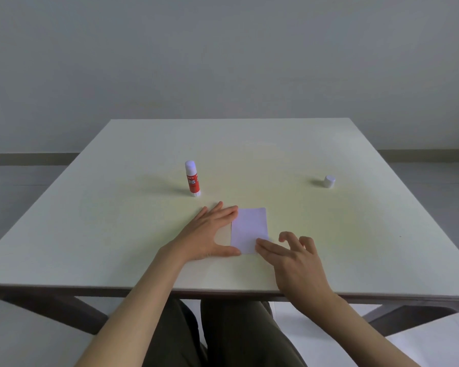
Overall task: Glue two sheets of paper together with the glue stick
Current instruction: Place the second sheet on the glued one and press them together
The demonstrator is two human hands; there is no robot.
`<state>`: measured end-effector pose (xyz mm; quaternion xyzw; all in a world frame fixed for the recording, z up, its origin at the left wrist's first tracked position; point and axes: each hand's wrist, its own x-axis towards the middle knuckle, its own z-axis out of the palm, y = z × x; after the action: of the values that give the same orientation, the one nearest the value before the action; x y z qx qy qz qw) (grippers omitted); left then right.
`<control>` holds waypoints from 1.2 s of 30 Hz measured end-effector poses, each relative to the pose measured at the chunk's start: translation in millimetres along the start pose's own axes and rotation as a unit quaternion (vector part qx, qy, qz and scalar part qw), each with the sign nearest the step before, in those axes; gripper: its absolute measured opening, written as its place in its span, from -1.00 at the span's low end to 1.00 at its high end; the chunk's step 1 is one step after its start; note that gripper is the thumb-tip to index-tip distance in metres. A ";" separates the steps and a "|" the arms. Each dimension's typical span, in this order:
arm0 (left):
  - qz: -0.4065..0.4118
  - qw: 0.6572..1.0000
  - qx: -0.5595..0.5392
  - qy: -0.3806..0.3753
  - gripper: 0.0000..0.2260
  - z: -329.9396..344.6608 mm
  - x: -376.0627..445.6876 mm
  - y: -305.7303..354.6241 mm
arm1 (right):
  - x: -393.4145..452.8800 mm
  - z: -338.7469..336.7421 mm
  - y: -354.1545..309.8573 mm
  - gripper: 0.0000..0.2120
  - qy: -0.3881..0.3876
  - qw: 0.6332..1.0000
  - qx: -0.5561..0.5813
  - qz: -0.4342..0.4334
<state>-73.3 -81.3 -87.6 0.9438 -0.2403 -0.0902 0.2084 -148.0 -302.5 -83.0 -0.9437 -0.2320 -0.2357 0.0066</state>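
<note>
A small pale lilac sheet of paper (249,229) lies flat near the table's front middle. A beige sheet (224,235) peeks out from under its left edge. My left hand (210,234) rests flat on the table, its fingers and thumb touching the lilac sheet's left side. My right hand (294,260) presses its index finger on the sheet's near right corner, the other fingers curled and apart. A red and white glue stick (193,178) stands upright behind my left hand, with no cap on it. Its white cap (329,181) sits far to the right.
The white table (355,247) has its front edge close to my body. My legs in dark trousers (223,335) show below the edge. A grey wall (223,62) stands behind the table.
</note>
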 end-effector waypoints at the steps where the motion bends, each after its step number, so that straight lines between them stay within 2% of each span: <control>1: 0.000 1.000 0.001 0.000 -0.17 0.1 0.1 -0.1 | 2.6 2.6 1.1 -0.44 0.004 1.000 0.000 0.010; 10: 0.000 1.000 0.010 0.000 -0.18 1.4 1.1 -1.8 | 38.8 19.4 18.5 -0.53 -0.005 0.997 0.003 0.079; 16: -0.002 1.000 0.003 0.002 -0.19 2.9 1.4 -4.3 | 45.5 15.1 21.2 -0.59 -0.020 0.998 0.012 0.064; 22: -0.031 0.998 -0.001 0.056 -0.43 5.3 6.2 5.6 | 34.6 11.1 11.6 -0.66 0.007 0.999 0.028 0.039; 30: -0.025 0.998 0.026 0.045 -0.35 1.2 6.8 4.1 | 28.3 15.1 10.0 -0.65 0.020 0.998 0.033 0.040; 36: -0.026 0.998 0.032 0.040 -0.35 0.2 7.4 5.5 | 53.2 25.2 21.9 -0.63 -0.025 0.997 0.026 0.074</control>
<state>-69.3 -89.3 -85.9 0.9589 -0.2094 -0.0496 0.1849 -85.6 -295.8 -79.5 -0.9634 -0.1677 -0.2049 0.0422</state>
